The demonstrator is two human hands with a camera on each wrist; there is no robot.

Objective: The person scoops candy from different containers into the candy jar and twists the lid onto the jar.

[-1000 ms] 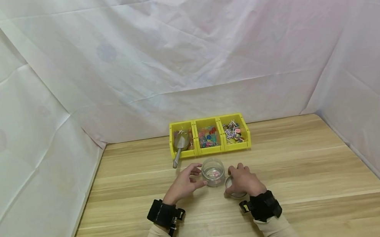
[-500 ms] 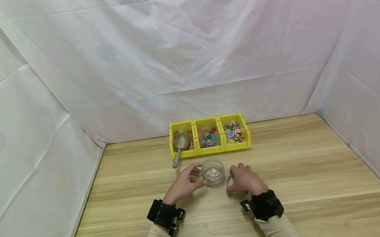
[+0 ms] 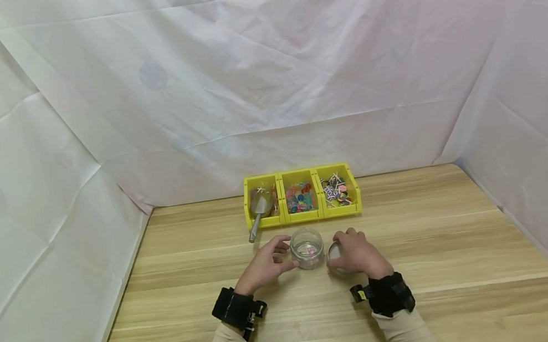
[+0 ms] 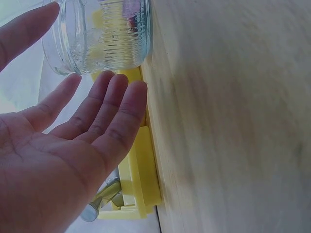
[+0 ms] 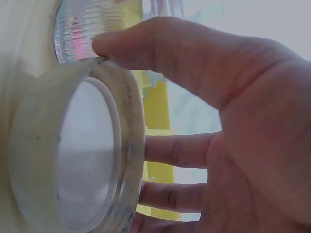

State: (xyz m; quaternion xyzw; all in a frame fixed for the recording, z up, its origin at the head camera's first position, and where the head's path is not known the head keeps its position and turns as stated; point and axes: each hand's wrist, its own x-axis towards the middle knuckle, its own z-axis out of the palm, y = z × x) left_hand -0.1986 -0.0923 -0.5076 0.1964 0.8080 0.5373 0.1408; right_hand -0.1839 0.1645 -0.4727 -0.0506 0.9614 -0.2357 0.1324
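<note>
A clear glass jar (image 3: 306, 234) stands upright on the table in front of the yellow bins, with a small pink-and-white piece inside. My left hand (image 3: 264, 265) curves loosely beside its left side; in the left wrist view the fingers (image 4: 119, 116) are nearly straight, and whether their tips touch the glass (image 4: 114, 43) is unclear. To the jar's right, my right hand (image 3: 358, 254) holds a round lid (image 3: 333, 252) by its rim. The right wrist view has the thumb on the near edge of the lid (image 5: 87, 155) and several fingers behind it.
Three joined yellow bins (image 3: 305, 218) stand behind the jar. They hold small colourful wrapped sweets (image 3: 301, 199) and lollipops (image 3: 336, 191). A metal scoop (image 3: 259, 210) lies in the left bin, its handle over the front edge. White cloth (image 3: 265, 83) hangs around the wooden table (image 3: 444, 264).
My right hand has shifted a little away and to the right, and the lid has moved slightly away with it. The left hand and the jar look still.
</note>
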